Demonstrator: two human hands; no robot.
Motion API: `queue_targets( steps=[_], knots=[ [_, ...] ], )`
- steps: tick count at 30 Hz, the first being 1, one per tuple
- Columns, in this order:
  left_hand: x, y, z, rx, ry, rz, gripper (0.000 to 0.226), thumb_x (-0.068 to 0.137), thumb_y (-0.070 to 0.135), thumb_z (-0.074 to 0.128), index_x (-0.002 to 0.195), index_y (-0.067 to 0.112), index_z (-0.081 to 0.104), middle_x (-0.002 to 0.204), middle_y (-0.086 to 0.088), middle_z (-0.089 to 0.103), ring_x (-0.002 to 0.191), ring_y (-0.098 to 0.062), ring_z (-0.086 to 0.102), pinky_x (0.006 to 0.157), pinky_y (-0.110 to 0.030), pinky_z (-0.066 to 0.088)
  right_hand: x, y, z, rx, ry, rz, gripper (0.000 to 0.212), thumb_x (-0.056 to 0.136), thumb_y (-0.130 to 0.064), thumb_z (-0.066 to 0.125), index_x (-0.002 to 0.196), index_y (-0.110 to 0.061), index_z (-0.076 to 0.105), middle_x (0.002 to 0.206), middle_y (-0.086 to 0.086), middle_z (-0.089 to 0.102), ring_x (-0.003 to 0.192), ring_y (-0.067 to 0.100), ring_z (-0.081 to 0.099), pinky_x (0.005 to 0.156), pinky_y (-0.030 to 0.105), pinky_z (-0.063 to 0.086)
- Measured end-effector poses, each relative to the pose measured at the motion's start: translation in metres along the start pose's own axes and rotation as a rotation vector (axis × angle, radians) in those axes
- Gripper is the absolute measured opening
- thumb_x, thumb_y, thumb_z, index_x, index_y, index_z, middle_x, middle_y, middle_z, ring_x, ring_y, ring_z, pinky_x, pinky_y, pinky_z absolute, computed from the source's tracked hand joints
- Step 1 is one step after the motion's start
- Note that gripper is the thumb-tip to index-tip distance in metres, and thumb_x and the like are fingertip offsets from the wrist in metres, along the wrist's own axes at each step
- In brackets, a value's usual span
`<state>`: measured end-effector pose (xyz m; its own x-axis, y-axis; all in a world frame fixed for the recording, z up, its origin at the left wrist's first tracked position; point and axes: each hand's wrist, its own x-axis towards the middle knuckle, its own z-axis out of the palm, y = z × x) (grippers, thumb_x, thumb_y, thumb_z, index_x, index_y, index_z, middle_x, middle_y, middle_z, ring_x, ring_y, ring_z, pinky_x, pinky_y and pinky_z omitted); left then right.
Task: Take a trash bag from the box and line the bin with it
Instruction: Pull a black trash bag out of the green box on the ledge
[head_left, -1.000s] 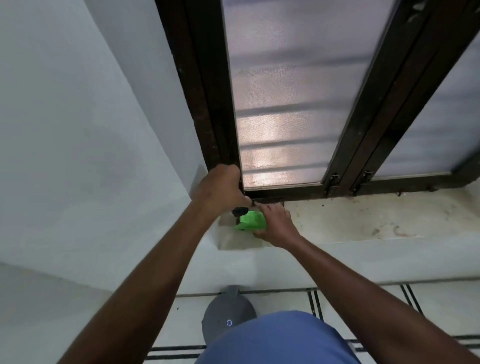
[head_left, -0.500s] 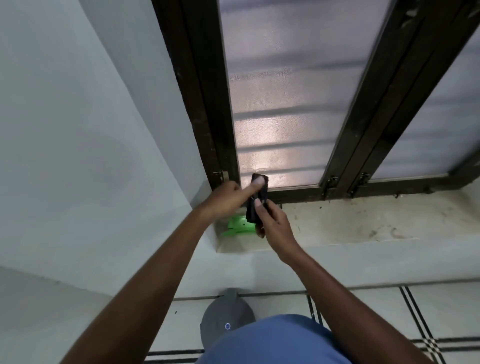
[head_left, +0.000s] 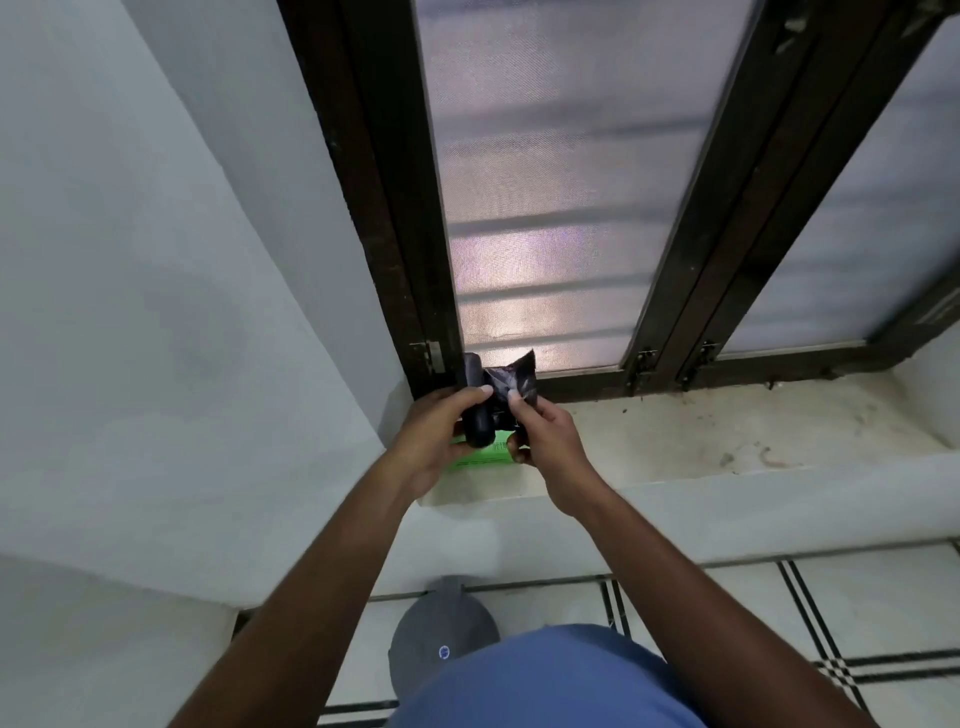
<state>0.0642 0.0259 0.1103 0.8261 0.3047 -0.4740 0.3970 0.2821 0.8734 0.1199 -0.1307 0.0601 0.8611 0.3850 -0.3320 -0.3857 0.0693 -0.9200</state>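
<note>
A small black roll of thin plastic trash bags (head_left: 480, 415) is held up in front of the dark window frame, above the sill, between both hands. The left hand (head_left: 436, 436) is clenched round the rolled part, thumb on top pressing it. The right hand (head_left: 545, 434) pinches the loose free end of the black plastic (head_left: 511, 379) between thumb and fingers (head_left: 515, 396), and that end stands up crumpled and pointed against the frosted pane.

Just beneath the hands, a bright green cardboard box (head_left: 480, 457) lies on the pale stone window sill (head_left: 727, 431), at its left end near the corner of the white wall. The hands hide most of the box, so whether anything is left inside cannot be told.

Farther out, the dark brown window frame (head_left: 405, 208) holds frosted glass panes (head_left: 561, 182).

Below the sill, on the white tiled floor (head_left: 883, 613) with dark line borders, stands a round grey bin with a domed lid (head_left: 441, 634); the lid sits on it, so its inside is not visible. The person's blue shirt (head_left: 550, 680) covers part of it.
</note>
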Motion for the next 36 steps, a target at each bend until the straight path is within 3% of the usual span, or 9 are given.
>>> queue_targets(
  steps=[4,7,16,21,23,26,29,33,36],
  knots=[
    [0.003,-0.005,-0.006,-0.114,0.009,-0.069,0.036,0.094,0.024,0.076,0.127,0.008,0.077,0.130,-0.021,0.076,0.126,-0.040,0.071,0.094,-0.048,0.066,0.005,0.008,-0.005,0.005,0.078,0.080,0.010,0.110,-0.023,0.071,0.102,-0.018,0.073,0.087,0.002,0.070,0.059,0.012,0.053,0.062,0.027,0.046],
    [0.004,-0.006,-0.007,-0.222,0.012,-0.115,0.041,0.095,0.022,0.070,0.132,0.005,0.073,0.132,-0.022,0.076,0.121,-0.038,0.074,0.100,-0.053,0.064,0.009,0.017,-0.011,-0.022,0.114,0.143,0.007,0.109,-0.024,0.072,0.110,-0.017,0.074,0.091,0.003,0.073,0.060,0.012,0.054,0.062,0.028,0.048],
    [0.001,-0.015,-0.013,-0.188,0.057,-0.120,0.039,0.101,0.040,0.065,0.129,0.013,0.072,0.120,-0.013,0.078,0.112,-0.029,0.074,0.086,-0.043,0.064,0.006,0.025,-0.017,-0.114,0.199,0.192,0.018,0.105,-0.026,0.077,0.117,-0.012,0.074,0.107,0.009,0.076,0.071,0.017,0.060,0.066,0.030,0.047],
    [0.001,-0.019,-0.017,-0.012,0.112,-0.096,0.038,0.092,0.036,0.071,0.126,0.020,0.078,0.119,-0.006,0.083,0.119,-0.032,0.074,0.113,-0.056,0.055,-0.004,0.006,-0.015,-0.534,0.366,0.103,0.101,0.094,-0.041,0.087,0.168,-0.005,0.029,0.159,0.016,0.052,0.144,0.036,0.053,0.116,0.047,0.047],
    [-0.002,-0.019,-0.017,0.043,0.094,-0.079,0.045,0.083,0.039,0.072,0.125,0.024,0.077,0.123,-0.005,0.081,0.121,-0.032,0.072,0.116,-0.059,0.052,-0.014,-0.008,-0.010,-0.868,0.423,-0.157,0.096,0.100,-0.041,0.078,0.173,-0.007,0.025,0.173,0.015,0.040,0.160,0.036,0.037,0.127,0.053,0.036],
    [-0.010,-0.016,-0.014,0.091,0.037,-0.025,0.036,0.086,0.038,0.068,0.118,0.025,0.079,0.124,-0.008,0.079,0.122,-0.033,0.071,0.115,-0.059,0.051,-0.018,-0.031,0.005,-0.917,0.174,-0.442,0.065,0.110,-0.041,0.063,0.167,-0.015,0.044,0.166,0.005,0.054,0.156,0.023,0.045,0.129,0.047,0.037],
    [-0.017,-0.014,-0.008,0.113,0.022,0.043,0.031,0.098,0.030,0.058,0.123,0.023,0.075,0.118,-0.006,0.081,0.116,-0.028,0.073,0.107,-0.051,0.056,-0.010,-0.049,0.017,-0.817,-0.088,-0.294,0.061,0.108,-0.062,0.058,0.156,-0.025,0.058,0.150,-0.001,0.069,0.139,0.017,0.062,0.117,0.045,0.051],
    [-0.022,-0.012,-0.011,0.037,0.008,0.033,0.033,0.099,0.031,0.063,0.128,0.024,0.075,0.123,-0.006,0.080,0.120,-0.028,0.072,0.106,-0.053,0.058,0.004,-0.054,0.011,-0.835,-0.091,-0.258,0.036,0.104,-0.059,0.068,0.105,-0.023,0.075,0.101,0.000,0.075,0.096,0.017,0.070,0.083,0.042,0.056],
    [-0.022,-0.014,-0.017,0.048,0.019,0.039,0.031,0.096,0.029,0.072,0.127,0.024,0.074,0.123,-0.007,0.079,0.118,-0.027,0.073,0.105,-0.049,0.059,0.006,-0.055,0.004,-0.744,-0.061,-0.249,0.034,0.103,-0.051,0.073,0.090,-0.020,0.072,0.092,0.010,0.073,0.088,0.023,0.071,0.079,0.046,0.056]
  ],
)
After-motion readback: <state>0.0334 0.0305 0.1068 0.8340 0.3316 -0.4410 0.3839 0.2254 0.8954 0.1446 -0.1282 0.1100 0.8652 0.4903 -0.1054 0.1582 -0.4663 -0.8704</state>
